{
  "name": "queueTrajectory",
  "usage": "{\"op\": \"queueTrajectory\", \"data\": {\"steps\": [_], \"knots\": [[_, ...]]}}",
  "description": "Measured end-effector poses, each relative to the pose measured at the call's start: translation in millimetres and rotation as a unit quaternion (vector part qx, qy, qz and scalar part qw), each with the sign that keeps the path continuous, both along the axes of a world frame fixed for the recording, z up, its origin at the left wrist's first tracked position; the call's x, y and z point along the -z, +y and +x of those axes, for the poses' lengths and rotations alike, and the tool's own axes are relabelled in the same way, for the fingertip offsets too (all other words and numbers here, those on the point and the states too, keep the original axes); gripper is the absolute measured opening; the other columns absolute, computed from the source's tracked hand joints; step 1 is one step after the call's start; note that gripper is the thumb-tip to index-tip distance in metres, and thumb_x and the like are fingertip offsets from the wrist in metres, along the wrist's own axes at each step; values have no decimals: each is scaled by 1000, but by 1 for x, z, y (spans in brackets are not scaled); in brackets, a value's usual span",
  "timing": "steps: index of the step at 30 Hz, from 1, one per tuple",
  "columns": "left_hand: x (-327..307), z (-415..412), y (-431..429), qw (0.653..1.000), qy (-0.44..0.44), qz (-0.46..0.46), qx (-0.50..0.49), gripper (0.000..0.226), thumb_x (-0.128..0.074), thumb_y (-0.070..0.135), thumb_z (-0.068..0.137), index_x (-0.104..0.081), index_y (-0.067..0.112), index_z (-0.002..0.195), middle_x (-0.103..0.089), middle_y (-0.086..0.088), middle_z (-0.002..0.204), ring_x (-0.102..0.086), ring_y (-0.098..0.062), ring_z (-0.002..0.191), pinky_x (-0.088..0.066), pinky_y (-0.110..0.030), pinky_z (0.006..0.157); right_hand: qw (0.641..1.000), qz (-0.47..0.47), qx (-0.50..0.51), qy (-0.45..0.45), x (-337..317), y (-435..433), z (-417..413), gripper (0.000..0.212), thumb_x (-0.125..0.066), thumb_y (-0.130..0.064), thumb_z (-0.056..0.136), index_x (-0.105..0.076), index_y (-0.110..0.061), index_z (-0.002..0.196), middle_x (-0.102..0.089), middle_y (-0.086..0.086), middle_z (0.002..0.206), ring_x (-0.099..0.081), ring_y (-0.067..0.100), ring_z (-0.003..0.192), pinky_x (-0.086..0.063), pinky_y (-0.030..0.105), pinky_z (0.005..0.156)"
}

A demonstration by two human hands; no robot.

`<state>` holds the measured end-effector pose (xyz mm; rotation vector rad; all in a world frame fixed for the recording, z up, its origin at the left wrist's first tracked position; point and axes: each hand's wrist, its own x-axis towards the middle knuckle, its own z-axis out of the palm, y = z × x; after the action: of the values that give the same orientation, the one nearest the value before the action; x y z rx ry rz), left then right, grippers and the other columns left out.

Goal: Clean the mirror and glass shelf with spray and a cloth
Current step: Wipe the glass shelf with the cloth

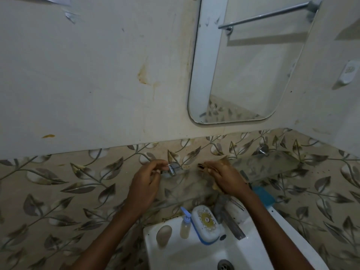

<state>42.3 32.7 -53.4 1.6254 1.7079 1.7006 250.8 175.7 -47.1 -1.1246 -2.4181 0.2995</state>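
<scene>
Glass shelf (253,168) hangs on the leaf-tiled wall under the mirror (243,75), both looking smeared. Left hand (145,184) pinches the shelf's chrome bracket (172,169); right hand (224,178) presses a yellowish cloth (215,186) on the glass. Spray bottle (185,225) rests on the sink (175,254). Wiping seems underway, not finished.

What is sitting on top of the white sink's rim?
On the white sink: a beige oval soap, small spray bottle, and white soap case. The forearm hides the right rim.

- Mirror (247,71) hangs on the wall above the glass shelf (243,170).
- Sink (187,248) sits below the shelf.
- Spray bottle (185,225) and soap dish (205,221) stand side by side on the sink rim, bottle on the left.
</scene>
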Motion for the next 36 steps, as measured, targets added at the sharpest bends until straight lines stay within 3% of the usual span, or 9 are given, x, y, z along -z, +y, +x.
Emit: {"op": "queueTrajectory", "data": {"steps": [3,6,8,10,16,19,23,30,36], "knots": [[0,0,-1,1000,14,-4,7,30,-44,-6,89,-62,9,107,-67,-3,102,-61,-14,100,-50,-35,87,997,67,-40,-12,0,-15,-30,27,-48,-19,93,-68,-16,112,-72,7,106,-64,20,96,-48,31,88],[0,1,0,999,31,-1,9,30,-46,-6,89,-63,14,104,-66,-1,101,-60,-15,100,-51,-37,86,989,35,-140,16,13,-39,-16,34,-50,-18,92,-60,-19,124,-58,-6,129,-47,-1,118,-20,-4,98],[0,0,-1,999,40,11,5,29,-47,-3,89,-62,19,101,-66,1,98,-61,-15,99,-50,-33,85,987,-18,-162,13,17,-42,14,39,-49,-21,94,-50,-25,132,-44,-14,137,-35,0,132,-14,3,108],[0,0,-1,998,55,25,0,25,-46,7,88,-62,23,99,-66,3,96,-61,-14,97,-49,-28,83,993,-16,-119,22,18,-22,48,41,-51,-15,93,-44,-31,131,-45,-15,135,-38,6,132,-26,21,112],[1,1,-2,996,88,15,-2,27,-42,12,83,-65,17,96,-67,2,96,-60,-14,96,-49,-31,83,999,-2,42,7,-1,36,42,29,-52,-14,93,-62,-11,120,-66,14,118,-60,29,109,-48,36,90],[1,1,-1,995,99,6,-1,27,-43,13,83,-66,14,98,-67,3,97,-59,-13,97,-49,-30,83,999,31,-26,6,-4,15,18,28,-54,-11,91,-65,-11,117,-69,13,111,-62,24,101,-48,34,86],[1,2,-2,994,107,5,-5,27,-44,14,83,-67,12,98,-66,3,97,-60,-14,97,-47,-25,81,995,-27,-94,14,11,-15,53,37,-51,-10,94,-53,-23,129,-52,-6,134,-39,3,127,-29,20,107],[1,3,-2,994,109,-3,-14,28,-44,15,82,-68,12,97,-67,2,96,-60,-14,94,-44,-19,80,990,-39,129,51,7,73,145,29,-46,-11,96,-59,-10,122,-61,12,119,-52,15,96,-40,21,74],[2,2,0,993,113,-12,-25,28,-44,16,81,-68,16,97,-66,3,97,-59,-14,96,-42,-18,80,945,-19,324,46,7,155,163,30,-43,-14,96,-60,5,112,-62,31,114,-58,42,104,-45,42,87]]}}
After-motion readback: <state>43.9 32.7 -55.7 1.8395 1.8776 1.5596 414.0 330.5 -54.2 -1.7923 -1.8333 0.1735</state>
